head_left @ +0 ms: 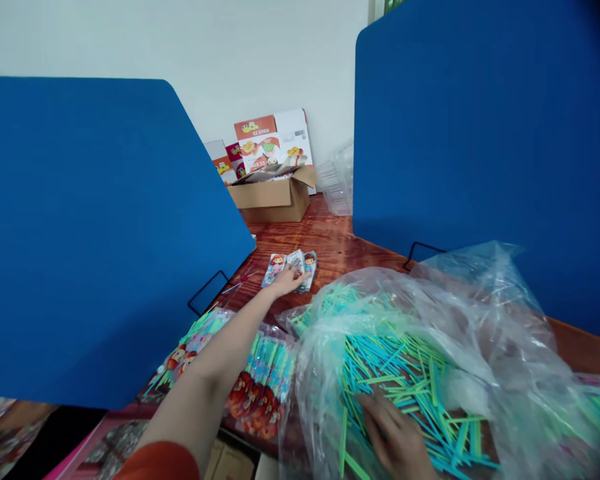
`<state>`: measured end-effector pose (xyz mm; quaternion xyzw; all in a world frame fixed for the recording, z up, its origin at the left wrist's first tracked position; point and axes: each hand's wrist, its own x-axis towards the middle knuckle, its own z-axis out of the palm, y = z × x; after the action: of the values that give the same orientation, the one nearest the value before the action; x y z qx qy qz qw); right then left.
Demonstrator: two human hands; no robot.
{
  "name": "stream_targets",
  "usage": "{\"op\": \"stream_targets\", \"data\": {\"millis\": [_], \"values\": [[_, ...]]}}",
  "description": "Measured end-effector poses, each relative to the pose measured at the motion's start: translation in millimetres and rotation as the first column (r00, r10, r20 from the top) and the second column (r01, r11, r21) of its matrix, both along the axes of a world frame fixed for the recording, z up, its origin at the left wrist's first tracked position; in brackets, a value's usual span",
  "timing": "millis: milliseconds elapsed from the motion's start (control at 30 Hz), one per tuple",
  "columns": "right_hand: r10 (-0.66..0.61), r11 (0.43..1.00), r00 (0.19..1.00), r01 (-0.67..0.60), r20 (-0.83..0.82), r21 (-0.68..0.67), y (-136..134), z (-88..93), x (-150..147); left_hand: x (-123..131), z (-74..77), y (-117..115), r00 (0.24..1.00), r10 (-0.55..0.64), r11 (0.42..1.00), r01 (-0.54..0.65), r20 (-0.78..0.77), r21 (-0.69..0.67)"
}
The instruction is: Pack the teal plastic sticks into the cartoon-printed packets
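Note:
My left hand (289, 281) reaches forward onto a small group of printed cards (275, 265) with cartoon figures. Its fingers are apart and touch the cards. In the front, my right hand (396, 435) is inside a large clear plastic bag (325, 353), among loose green and blue plastic sticks (380, 353). Its fingers are bent close together, and what lies between them is hidden. Under my left forearm lie clear packets of sticks (267, 363) with red cartoon figures at their near end.
Blue panels on black wire feet stand at left (105, 220) and right (480, 153). At the back, an open cardboard box (267, 200) stands before printed cartons (257, 143). Clear plastic trays (337, 180) lean beside them on the reddish wooden table (330, 233).

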<state>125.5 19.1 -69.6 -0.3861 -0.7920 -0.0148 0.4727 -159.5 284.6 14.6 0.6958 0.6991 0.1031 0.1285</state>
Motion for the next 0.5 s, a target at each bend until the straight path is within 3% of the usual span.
{"op": "stream_targets", "data": {"millis": [100,267,367,500], "values": [[-0.007,1.000,1.000,0.007,-0.005,0.012,1.2,-0.7,-0.6,-11.0,5.7,7.2,0.985,0.173,0.983,-0.171,-0.019,0.073],[-0.011,1.000,1.000,0.011,-0.001,0.012,2.4,-0.1,0.0,-32.2,-1.8,23.2,0.846,0.529,0.848,-0.530,-0.063,0.011],[-0.002,1.000,1.000,0.002,0.011,0.030,3.3,-0.4,0.2,-40.6,-8.6,34.2,0.800,0.597,0.796,-0.600,-0.062,-0.082],[0.015,1.000,1.000,-0.015,-0.010,0.005,4.0,1.8,-0.9,-40.7,-9.4,44.8,0.776,0.630,0.769,-0.629,-0.027,-0.113]]}}
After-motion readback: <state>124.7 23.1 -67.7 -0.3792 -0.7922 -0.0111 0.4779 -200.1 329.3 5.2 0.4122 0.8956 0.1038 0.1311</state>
